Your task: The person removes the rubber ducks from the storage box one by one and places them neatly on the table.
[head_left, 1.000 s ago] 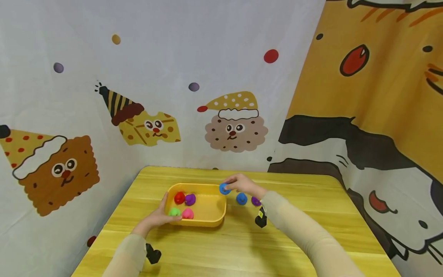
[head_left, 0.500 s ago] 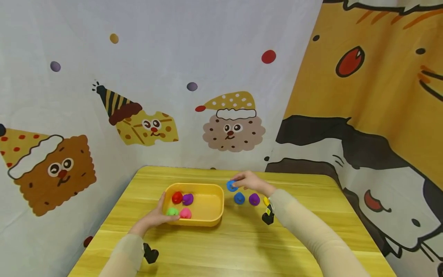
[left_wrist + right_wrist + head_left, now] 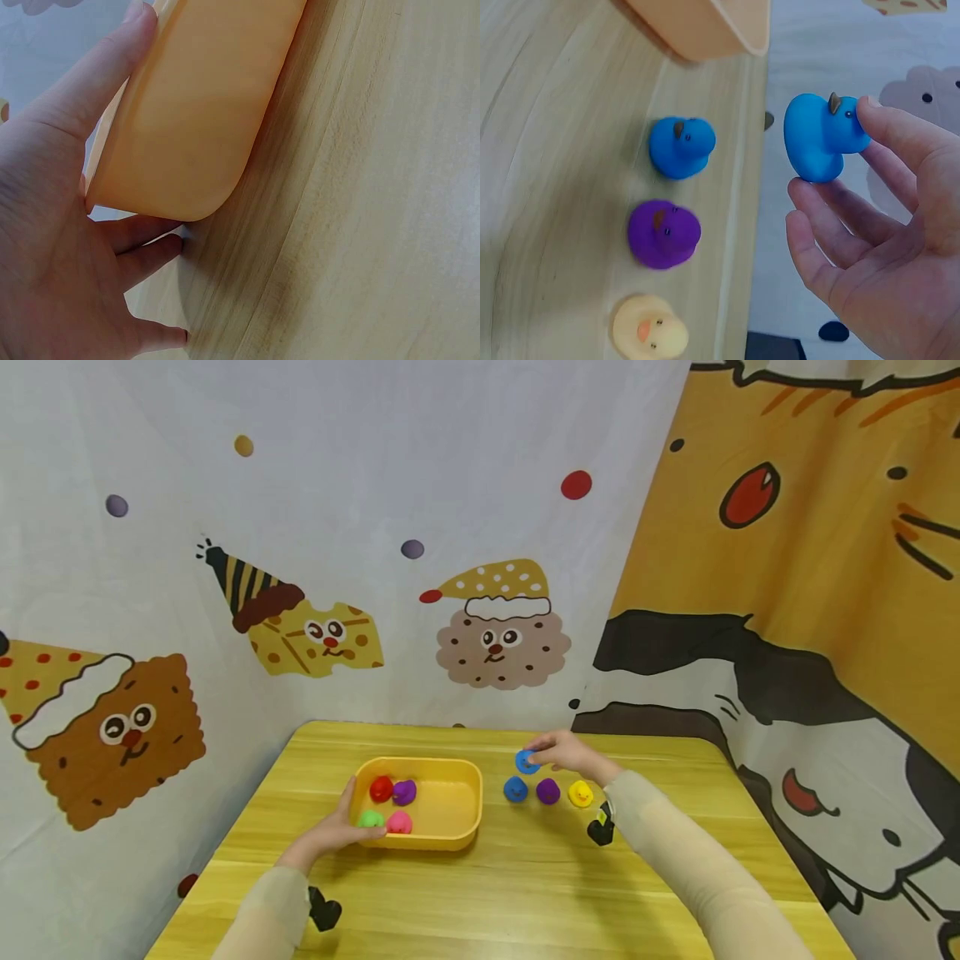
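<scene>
My right hand (image 3: 568, 753) pinches a blue toy duck (image 3: 808, 141) by its head, between the thumb and fingertips, above the table's far part. Just nearer than it, a row of ducks stands on the table: another blue duck (image 3: 681, 148), a purple duck (image 3: 664, 234) and a yellow duck (image 3: 581, 793). My left hand (image 3: 330, 833) holds the near left corner of a yellow plastic tray (image 3: 442, 806), thumb along the near rim and fingers down the left side. Inside the tray's left half lie a red duck (image 3: 381, 789), a purple duck (image 3: 404, 792), a green duck (image 3: 372, 819) and a pink duck (image 3: 399, 822).
The wooden table (image 3: 480, 902) carries the tray left of the duck row. A cloth backdrop (image 3: 337, 485) with cartoon prints hangs right behind the table's far edge and along its sides.
My right hand has carried the blue duck to the right, from the tray's right rim to behind the duck row. The yellow duck has come into sight. My left hand stays on the tray.
</scene>
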The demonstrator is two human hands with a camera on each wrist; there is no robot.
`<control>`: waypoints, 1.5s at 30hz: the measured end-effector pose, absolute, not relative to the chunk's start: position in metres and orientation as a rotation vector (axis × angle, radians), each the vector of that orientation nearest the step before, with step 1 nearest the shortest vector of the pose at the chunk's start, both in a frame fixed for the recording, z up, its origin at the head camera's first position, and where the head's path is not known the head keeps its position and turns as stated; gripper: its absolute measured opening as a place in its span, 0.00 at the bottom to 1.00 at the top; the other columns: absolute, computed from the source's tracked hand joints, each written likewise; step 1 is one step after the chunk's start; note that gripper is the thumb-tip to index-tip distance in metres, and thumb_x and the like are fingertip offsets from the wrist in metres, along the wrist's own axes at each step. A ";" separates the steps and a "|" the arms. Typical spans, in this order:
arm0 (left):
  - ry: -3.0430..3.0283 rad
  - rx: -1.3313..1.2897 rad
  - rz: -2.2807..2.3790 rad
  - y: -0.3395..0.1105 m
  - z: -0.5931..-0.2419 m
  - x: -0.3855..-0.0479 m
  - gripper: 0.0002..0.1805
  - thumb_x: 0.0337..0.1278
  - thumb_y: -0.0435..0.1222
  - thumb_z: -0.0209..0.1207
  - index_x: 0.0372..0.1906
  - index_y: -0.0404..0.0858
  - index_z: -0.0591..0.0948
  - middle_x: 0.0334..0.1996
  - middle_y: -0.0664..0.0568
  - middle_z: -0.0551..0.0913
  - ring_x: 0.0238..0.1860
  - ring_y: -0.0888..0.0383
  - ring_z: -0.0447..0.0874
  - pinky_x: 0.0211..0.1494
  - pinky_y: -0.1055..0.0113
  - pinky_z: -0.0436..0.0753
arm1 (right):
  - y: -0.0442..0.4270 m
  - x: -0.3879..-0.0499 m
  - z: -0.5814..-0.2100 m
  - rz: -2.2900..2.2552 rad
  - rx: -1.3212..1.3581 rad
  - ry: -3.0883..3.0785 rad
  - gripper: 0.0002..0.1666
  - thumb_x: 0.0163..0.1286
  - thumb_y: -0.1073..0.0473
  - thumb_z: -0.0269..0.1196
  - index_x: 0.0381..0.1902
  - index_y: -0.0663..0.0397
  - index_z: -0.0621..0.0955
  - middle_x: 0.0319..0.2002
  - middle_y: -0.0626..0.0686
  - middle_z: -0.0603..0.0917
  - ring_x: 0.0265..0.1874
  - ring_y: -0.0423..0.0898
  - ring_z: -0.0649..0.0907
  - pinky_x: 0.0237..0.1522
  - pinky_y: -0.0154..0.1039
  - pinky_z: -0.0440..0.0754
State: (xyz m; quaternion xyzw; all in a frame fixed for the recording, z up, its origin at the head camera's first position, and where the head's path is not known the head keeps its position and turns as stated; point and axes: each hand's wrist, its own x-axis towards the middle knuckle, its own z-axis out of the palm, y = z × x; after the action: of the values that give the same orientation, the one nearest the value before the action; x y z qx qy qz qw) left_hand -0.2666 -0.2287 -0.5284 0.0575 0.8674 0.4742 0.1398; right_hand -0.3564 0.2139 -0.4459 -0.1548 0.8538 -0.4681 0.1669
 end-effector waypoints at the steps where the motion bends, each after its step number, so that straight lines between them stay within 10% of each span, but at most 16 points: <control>1: 2.514 0.167 1.361 -0.229 -0.529 -0.267 0.71 0.48 0.50 0.71 0.73 0.34 0.25 0.70 0.20 0.36 0.68 0.22 0.43 0.67 0.32 0.47 | 0.217 -0.356 -0.447 -1.338 -0.434 2.431 0.20 0.66 0.55 0.66 0.53 0.58 0.82 0.47 0.53 0.84 0.48 0.51 0.80 0.50 0.55 0.78; 45: 2.491 0.111 1.299 -0.227 -0.523 -0.267 0.70 0.50 0.49 0.70 0.74 0.36 0.25 0.72 0.23 0.36 0.69 0.24 0.41 0.68 0.33 0.47 | 0.324 -0.342 -0.471 -1.347 -0.211 2.561 0.24 0.69 0.57 0.63 0.57 0.68 0.79 0.52 0.62 0.82 0.48 0.55 0.80 0.52 0.61 0.76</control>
State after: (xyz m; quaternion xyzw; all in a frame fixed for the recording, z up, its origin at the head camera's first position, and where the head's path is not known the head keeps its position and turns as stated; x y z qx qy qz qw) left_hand -0.2666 -0.2270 -0.5233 0.0391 0.8739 0.4559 0.1643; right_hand -0.3416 0.3242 -0.4713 -0.0723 0.8763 -0.4610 0.1197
